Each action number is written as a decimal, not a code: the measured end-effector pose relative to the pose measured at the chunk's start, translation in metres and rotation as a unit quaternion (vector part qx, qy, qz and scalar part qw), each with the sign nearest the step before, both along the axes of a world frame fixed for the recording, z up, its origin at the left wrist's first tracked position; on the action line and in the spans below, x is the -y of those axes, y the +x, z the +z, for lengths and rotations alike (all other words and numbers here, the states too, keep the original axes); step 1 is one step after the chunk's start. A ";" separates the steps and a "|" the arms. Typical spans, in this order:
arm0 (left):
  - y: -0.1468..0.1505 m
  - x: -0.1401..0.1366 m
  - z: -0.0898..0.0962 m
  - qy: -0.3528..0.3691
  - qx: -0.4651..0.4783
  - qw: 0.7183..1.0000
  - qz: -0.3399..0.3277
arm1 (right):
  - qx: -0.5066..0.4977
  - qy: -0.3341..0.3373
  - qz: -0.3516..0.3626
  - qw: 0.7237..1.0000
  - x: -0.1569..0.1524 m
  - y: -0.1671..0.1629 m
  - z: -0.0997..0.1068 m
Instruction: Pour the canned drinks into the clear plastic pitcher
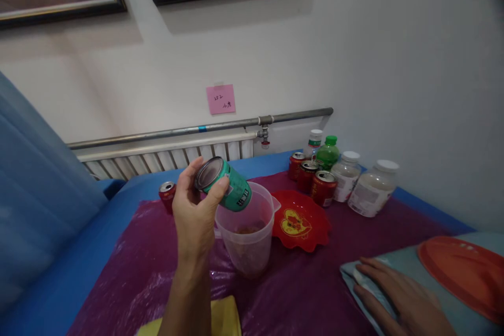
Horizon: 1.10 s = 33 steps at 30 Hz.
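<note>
Left hand (pixel 196 215) grasps tilted green cylindrical metal can (pixel 235 186) above translucent plastic pitcher (pixel 247 256); right hand (pixel 409 298) contacts pale-blue cloth (pixel 409 260), grip indeterminable.

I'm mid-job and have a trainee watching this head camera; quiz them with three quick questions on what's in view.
1. True or false: the left hand holds the green can tilted over the translucent pitcher.
2. What is printed on the red scalloped plate? A: blue star; B: yellow heart; C: white flower.
3. How many red cans are in view?

Key: 1 true; 2 B; 3 four.
</note>
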State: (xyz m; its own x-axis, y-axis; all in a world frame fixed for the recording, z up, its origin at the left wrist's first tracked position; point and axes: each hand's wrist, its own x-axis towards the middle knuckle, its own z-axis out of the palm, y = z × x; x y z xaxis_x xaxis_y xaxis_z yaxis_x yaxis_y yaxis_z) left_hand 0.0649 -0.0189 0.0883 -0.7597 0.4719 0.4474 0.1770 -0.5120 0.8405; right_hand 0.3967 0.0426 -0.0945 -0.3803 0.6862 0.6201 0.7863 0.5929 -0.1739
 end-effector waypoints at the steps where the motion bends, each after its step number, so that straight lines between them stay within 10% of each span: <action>1: 0.000 0.000 0.000 0.000 0.000 1.000 0.000 | -0.003 -0.001 -0.001 1.000 0.000 0.000 0.000; 33: 0.000 -0.003 -0.002 -0.048 -0.022 0.999 0.012 | -0.020 -0.055 -0.014 0.998 0.004 -0.002 0.005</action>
State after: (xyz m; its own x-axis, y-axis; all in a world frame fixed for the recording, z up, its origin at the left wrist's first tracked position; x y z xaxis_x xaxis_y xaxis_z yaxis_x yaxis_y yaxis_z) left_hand 0.0651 -0.0158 0.0861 -0.7522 0.4963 0.4335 0.2259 -0.4238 0.8772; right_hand 0.3949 0.0390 -0.0892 -0.3370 0.7609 0.5545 0.7928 0.5470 -0.2687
